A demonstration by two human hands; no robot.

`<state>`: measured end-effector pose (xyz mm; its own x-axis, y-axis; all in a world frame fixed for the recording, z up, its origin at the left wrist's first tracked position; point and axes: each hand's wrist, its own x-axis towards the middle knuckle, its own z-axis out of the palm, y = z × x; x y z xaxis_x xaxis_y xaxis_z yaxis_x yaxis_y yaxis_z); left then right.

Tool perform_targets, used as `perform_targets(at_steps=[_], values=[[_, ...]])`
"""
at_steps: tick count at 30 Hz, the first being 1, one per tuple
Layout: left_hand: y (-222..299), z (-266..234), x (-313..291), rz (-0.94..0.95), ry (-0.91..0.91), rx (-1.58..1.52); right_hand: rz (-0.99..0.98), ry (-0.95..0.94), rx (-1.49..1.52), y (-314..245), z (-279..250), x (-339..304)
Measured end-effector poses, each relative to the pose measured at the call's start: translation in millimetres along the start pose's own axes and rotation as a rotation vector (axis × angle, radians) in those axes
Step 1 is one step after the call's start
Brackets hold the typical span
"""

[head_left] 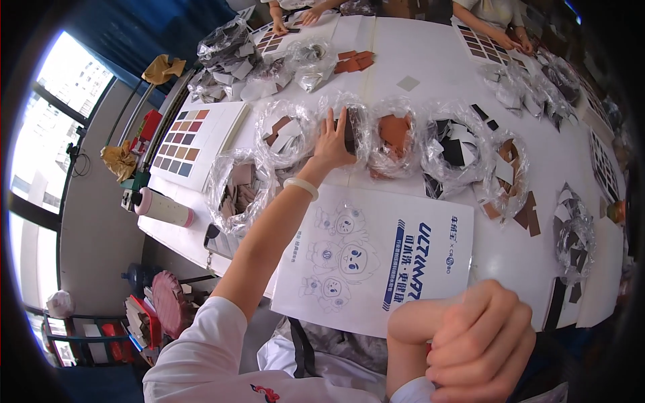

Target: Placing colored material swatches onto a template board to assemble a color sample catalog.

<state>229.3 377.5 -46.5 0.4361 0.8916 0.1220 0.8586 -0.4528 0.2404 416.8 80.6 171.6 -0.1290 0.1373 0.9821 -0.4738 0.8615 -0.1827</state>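
Observation:
My left hand [330,144] reaches across the table, fingers stretched apart over a clear plastic bag [361,114]. Dark brown swatches [349,131] show beside its fingers inside that bag, and I see nothing held. Close in front of me, my right hand [480,342] is raised with the fingers curled closed; whatever may be in them is hidden. Below the bags lies a white printed sheet [430,232] with blue lettering and cartoon figures. Flanking my left hand are a bag of white and brown pieces [285,134] and one of orange-brown swatches [394,134].
More bags hold black and white pieces [457,151], tan pieces [507,168] and pinkish-grey ones [240,188]. A colour swatch chart [180,144], a pink-and-white bottle [164,207] and a phone [218,240] lie left. Across the table, other people's hands [309,17] work at charts.

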Motion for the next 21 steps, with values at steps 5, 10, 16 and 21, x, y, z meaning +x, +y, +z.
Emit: perform_targets(at_steps=[5, 10, 16, 21], values=[[6.6, 20.2, -2.3, 0.057, 0.213, -0.242, 0.656, 0.444, -0.507, 114.0, -0.9, -17.1], [-7.4, 35.2, -10.5, 0.167, 0.463, -0.404, 1.003, -0.291, -1.394, 293.8, -37.0, -123.3], [5.7, 15.6, -25.5, -0.129, 0.412, -0.773, 1.134, -0.372, -1.66, 291.5, -96.9, -187.1], [4.1, 12.4, -26.2, -0.157, 0.485, -0.856, 1.2, -0.351, -1.553, 293.9, -89.3, -167.4]])
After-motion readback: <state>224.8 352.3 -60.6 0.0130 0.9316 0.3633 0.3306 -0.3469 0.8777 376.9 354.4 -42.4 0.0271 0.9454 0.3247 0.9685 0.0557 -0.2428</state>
